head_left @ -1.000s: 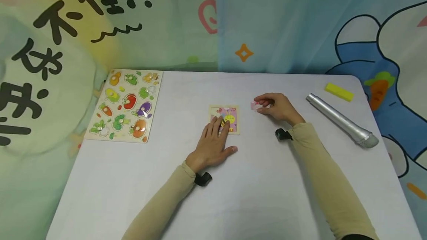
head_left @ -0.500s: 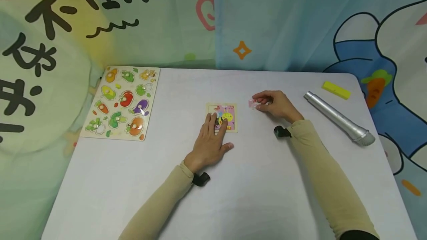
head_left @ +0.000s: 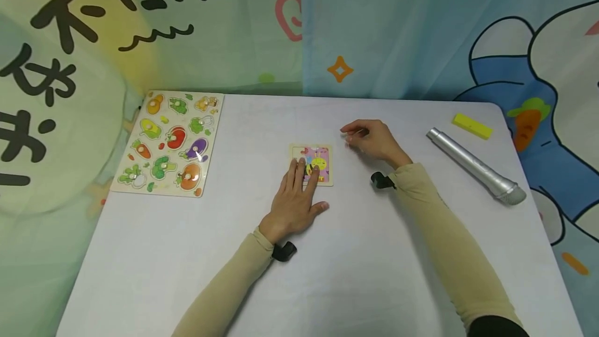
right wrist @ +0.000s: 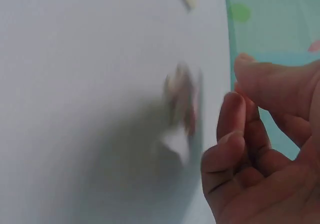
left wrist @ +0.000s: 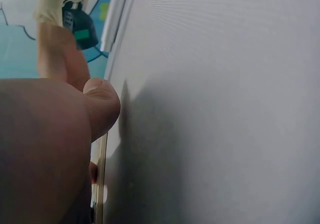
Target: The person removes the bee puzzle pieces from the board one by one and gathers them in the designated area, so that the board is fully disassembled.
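Observation:
My left hand (head_left: 292, 207) lies flat with straight fingers, the fingertips resting on a small square picture puzzle (head_left: 320, 164) with a yellow-and-pink cartoon bee. Part of that picture is covered by the fingers. Just right of the puzzle and above the table, my right hand (head_left: 372, 139) has its fingers loosely bent. In the right wrist view, a blurred pinkish puzzle piece (right wrist: 182, 101) shows beside the fingers, with a gap between it and the thumb and index fingertips. The left wrist view shows the puzzle's edge (left wrist: 100, 179) below the left thumb.
A larger vegetable puzzle board (head_left: 161, 189) lies at the back left of the white table (head_left: 355, 269). On the right are a silver microphone (head_left: 474, 165) and a yellow block (head_left: 472, 126). A printed curtain (head_left: 374, 30) hangs behind the table.
My right hand has moved left toward the small puzzle. The pink piece seen at its fingertips earlier no longer shows in the head view. The left hand stays on the puzzle.

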Demonstrator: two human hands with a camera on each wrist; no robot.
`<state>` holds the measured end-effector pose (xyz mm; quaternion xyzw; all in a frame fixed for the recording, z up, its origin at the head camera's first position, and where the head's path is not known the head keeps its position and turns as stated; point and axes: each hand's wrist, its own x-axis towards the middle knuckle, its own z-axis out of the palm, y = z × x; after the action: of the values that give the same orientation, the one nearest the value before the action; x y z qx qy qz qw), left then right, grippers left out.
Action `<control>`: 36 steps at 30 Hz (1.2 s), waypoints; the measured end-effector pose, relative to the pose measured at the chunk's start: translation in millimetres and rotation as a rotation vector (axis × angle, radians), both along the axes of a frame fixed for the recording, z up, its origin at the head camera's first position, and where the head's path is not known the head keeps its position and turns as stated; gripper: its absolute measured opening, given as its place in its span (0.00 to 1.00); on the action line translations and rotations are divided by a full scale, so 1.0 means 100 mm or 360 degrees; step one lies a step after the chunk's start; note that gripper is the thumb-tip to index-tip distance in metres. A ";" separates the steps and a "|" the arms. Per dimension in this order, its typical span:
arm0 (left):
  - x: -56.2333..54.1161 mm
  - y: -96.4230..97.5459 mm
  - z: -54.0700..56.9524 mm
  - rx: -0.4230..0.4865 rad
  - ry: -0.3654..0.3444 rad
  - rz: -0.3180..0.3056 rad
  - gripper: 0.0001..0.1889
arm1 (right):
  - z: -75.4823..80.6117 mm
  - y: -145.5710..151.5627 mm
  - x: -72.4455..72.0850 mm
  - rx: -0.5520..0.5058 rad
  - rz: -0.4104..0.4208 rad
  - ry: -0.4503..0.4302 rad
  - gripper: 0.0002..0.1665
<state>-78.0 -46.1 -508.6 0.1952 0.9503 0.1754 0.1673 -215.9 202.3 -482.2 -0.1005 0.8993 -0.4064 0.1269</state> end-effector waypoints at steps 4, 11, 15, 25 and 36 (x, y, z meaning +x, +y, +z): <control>0.00 -0.01 0.05 -0.0052 0.0004 -0.0001 0.45 | 0.04 -0.23 -0.03 -0.0005 0.0111 0.0023 0.14; 0.01 -0.03 0.09 -0.0048 -0.0003 0.0011 0.44 | 0.05 -0.55 -0.06 0.0028 0.0307 0.0062 0.13; 0.00 -0.04 0.09 -0.0044 -0.0007 0.0015 0.44 | 0.04 -0.71 -0.07 0.0052 0.0436 0.0058 0.13; 0.00 -0.03 0.08 -0.0032 -0.0018 -0.0001 0.43 | 0.06 -0.92 -0.04 0.0241 0.0570 0.0039 0.10; -0.01 -0.01 0.07 -0.0056 -0.0039 0.0010 0.45 | 0.07 -0.95 -0.04 0.0316 0.0614 0.0026 0.06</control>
<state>-79.1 -47.5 -501.9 0.1872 0.9517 0.1616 0.1819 -220.3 107.3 -474.7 -0.2610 0.9000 -0.2832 0.2041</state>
